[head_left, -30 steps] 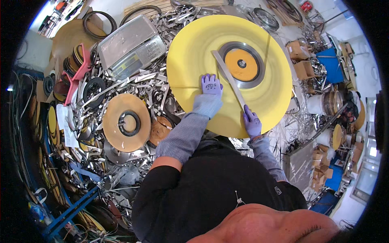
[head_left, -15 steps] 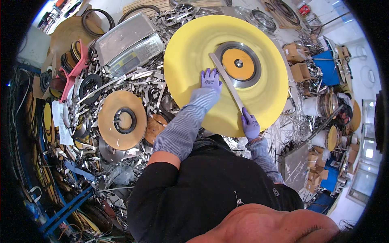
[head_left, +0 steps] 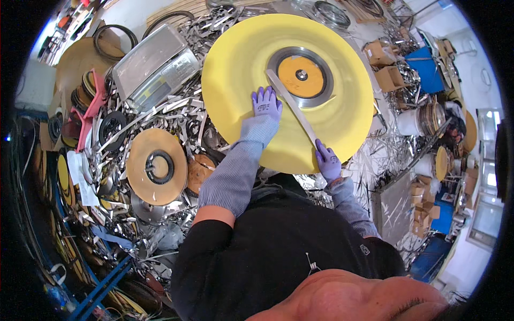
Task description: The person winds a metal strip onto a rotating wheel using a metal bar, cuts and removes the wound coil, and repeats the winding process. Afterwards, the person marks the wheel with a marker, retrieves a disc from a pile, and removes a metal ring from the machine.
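A large yellow disc (head_left: 235,59) with a dark metal ring (head_left: 274,60) and an orange centre (head_left: 292,80) lies in front of me. My left hand (head_left: 266,105), in a purple glove, rests on the disc with its fingers stretched out, left of a flat metal strip like a ruler (head_left: 294,107). The strip slants across the disc, its far end at the ring's edge. My right hand (head_left: 327,163) grips the strip's near end by the disc's near rim. A thin yellow sliver (head_left: 325,105) shows beside the ring.
Shiny metal offcuts (head_left: 176,115) lie heaped on the left around a tan disc (head_left: 157,176) with a black ring. Beyond them stands a grey scale-like device (head_left: 155,69), with a pink rack (head_left: 95,107) further left. Cardboard boxes (head_left: 390,79) and a blue bin (head_left: 424,69) stand at right.
The whole view has shifted, so the disc and bench appear further left and slightly higher. Both hands keep nearly the same places on disc and strip. The yellow sliver now shows by the ring.
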`<state>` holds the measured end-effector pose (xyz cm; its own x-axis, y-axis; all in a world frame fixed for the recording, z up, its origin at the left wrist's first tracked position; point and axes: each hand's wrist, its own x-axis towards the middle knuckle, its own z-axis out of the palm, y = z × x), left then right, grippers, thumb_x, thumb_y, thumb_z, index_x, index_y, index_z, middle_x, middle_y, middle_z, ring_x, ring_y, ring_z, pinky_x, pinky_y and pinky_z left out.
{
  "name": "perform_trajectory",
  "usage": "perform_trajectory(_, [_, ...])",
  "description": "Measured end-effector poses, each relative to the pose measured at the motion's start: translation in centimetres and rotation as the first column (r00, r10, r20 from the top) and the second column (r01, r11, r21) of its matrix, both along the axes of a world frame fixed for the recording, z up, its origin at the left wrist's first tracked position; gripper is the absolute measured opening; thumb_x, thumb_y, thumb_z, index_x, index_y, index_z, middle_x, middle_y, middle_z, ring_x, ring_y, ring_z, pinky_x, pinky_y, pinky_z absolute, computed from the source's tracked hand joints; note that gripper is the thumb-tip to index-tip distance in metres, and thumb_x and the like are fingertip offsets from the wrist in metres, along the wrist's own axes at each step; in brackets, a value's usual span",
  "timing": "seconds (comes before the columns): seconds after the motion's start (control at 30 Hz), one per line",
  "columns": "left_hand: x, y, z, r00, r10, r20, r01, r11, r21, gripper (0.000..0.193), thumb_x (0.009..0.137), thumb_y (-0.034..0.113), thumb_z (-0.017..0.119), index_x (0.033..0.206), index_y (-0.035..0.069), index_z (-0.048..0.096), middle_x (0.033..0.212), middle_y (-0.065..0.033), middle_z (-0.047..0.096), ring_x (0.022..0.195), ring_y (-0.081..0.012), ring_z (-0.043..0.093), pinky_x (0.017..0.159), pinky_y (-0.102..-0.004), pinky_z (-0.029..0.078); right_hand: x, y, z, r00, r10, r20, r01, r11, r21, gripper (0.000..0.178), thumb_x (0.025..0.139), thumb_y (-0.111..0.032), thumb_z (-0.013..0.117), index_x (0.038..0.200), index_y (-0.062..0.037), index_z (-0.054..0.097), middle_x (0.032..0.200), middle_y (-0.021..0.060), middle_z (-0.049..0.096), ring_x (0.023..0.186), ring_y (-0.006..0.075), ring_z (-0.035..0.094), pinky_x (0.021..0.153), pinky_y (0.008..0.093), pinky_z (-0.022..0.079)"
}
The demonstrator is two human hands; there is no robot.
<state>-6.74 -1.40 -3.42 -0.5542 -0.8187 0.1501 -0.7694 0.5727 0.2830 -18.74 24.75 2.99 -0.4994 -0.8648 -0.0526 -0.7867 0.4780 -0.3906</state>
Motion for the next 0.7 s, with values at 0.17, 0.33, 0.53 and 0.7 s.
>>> perform_trajectory(0.17, [0.4, -1.3, 0.2, 1.000, -0.024, -0.013, 0.023, 0.997, -0.080, 0.056, 0.089, 0.034, 0.046, 0.134, 0.002, 0.042, 0.146, -0.0109, 0.033, 0.137, -0.0333, 0.024, 0.114, -0.0501, 0.010, -2.8, 1.4, -1.4, 0.980, -0.065, 0.186, 0.103, 0.974, -0.204, 0.044, 0.089, -0.021, 0.060, 0.132, -0.0214, 0.051, 0.078, 0.0099, 0.059, 0.064, 0.0239, 0.057, 0.061, 0.0363, 0.048])
perform_trajectory(0.33, [0.7, -3.8, -0.6, 0.995, -0.097, 0.015, 0.098, 0.991, -0.093, 0.055, 0.089, 0.031, 0.045, 0.135, 0.001, 0.041, 0.145, -0.0120, 0.034, 0.137, -0.0335, 0.024, 0.114, -0.0498, 0.010, -9.4, 5.0, -3.6, 0.697, -0.450, 0.559, 0.645, 0.735, -0.212, 0.049, 0.091, -0.016, 0.060, 0.135, -0.0048, 0.045, 0.085, 0.0004, 0.062, 0.064, 0.0088, 0.050, 0.057, 0.0283, 0.045])
perform_trajectory(0.53, [-0.1, -1.5, 0.4, 0.999, -0.028, 0.042, 0.030, 0.998, -0.054, 0.054, 0.088, 0.028, 0.048, 0.135, 0.001, 0.040, 0.146, -0.0129, 0.034, 0.136, -0.0343, 0.027, 0.113, -0.0502, 0.012, -16.8, 9.0, -7.9, 0.532, -0.741, 0.409, 0.838, 0.529, -0.132, 0.049, 0.091, -0.016, 0.056, 0.136, -0.0034, 0.043, 0.106, 0.0122, 0.065, 0.082, 0.0197, 0.063, 0.072, 0.0315, 0.050])
perform_trajectory(0.7, [-3.2, 6.2, 1.1, 0.986, 0.162, 0.036, -0.164, 0.984, 0.070, 0.059, 0.086, 0.033, 0.052, 0.133, 0.000, 0.042, 0.145, -0.0151, 0.034, 0.135, -0.0388, 0.026, 0.112, -0.0543, 0.014, -19.1, 8.0, -11.0, 0.576, -0.484, 0.659, 0.758, 0.617, -0.210, 0.040, 0.093, -0.015, 0.052, 0.129, 0.0010, 0.049, 0.123, 0.0152, 0.059, 0.108, 0.0231, 0.060, 0.089, 0.0302, 0.047])
